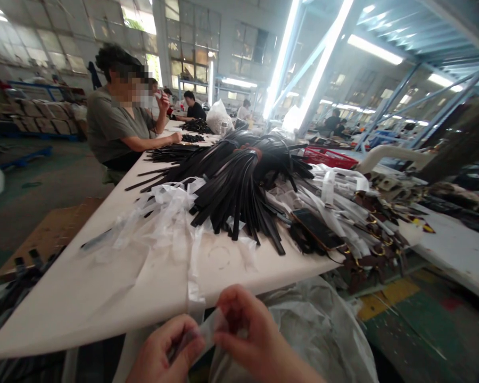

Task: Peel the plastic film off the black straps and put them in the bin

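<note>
Both of my hands are in front of the table's near edge, low in the view. My left hand pinches one end of a small translucent plastic strip. The other end is between the thumb and fingers of my right hand, so the strip spans the short gap between them. Just beyond, a white plastic strip hangs over the table edge from a crumpled heap of thin plastic film. Behind that heap lies a large bundle of black flat straps, tied around its middle.
A dark phone lies beside white-wrapped straps with brown ends and gold-coloured metal. Farther back is a red basket. A co-worker sits at the left side of the white table. A whitish plastic bag is below the edge.
</note>
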A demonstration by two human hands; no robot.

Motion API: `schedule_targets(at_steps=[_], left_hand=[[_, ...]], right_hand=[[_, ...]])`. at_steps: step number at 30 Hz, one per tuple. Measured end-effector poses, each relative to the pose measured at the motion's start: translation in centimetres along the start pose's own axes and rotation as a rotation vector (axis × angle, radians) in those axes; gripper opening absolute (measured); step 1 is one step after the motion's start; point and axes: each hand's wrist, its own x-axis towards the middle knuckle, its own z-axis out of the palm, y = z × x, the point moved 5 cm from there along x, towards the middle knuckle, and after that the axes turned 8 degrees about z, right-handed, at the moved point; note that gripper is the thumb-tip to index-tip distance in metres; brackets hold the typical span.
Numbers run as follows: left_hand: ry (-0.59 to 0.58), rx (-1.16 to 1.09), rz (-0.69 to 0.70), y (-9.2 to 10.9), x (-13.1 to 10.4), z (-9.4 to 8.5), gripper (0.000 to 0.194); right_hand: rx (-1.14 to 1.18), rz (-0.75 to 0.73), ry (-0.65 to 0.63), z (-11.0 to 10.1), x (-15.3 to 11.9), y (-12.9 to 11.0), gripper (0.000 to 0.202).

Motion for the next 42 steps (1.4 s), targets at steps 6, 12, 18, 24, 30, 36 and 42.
schedule_targets(at_steps=[6,12,18,24,30,36,42], left_hand=[[0.064,-0.189,-0.02,0.0,0.3,0.0,0.045],[0.185,-0.184,-0.039,-1.0,0.3,-0.7,0.051],[0.066,-0.013,0.165,1.4,0.5,-1.1,0.043],[0.102,0.061,0.173,1.5,0.6,-1.7,0.032],[0.158,0.084,0.178,-0.1,0.2,-2.2,0.035],[0.184,0.022,0.11,-0.9,0.1,-2.5,0.033],[0.239,-0.051,0.001,0.0,-0.3,-2.9,0.023]], right_hand=[[0.298,0.054,0.053,-0.7,1.4,0.7,0.04],[0.185,0.212,-0.051,1.1,1.8,2.8,0.05],[-0.271,-0.001,0.133,1.6,1.8,1.1,0.02],[-0.64,-0.167,-0.049,-0.9,1.5,-2.8,0.019],[-1.302,0.113,0.736,-15.8,5.0,-5.7,0.035],[-1.216,0.312,0.644,-20.0,8.4,-2.3,0.03],[-0.655,0.281,0.299,-16.5,6.8,-3.0,0.041]])
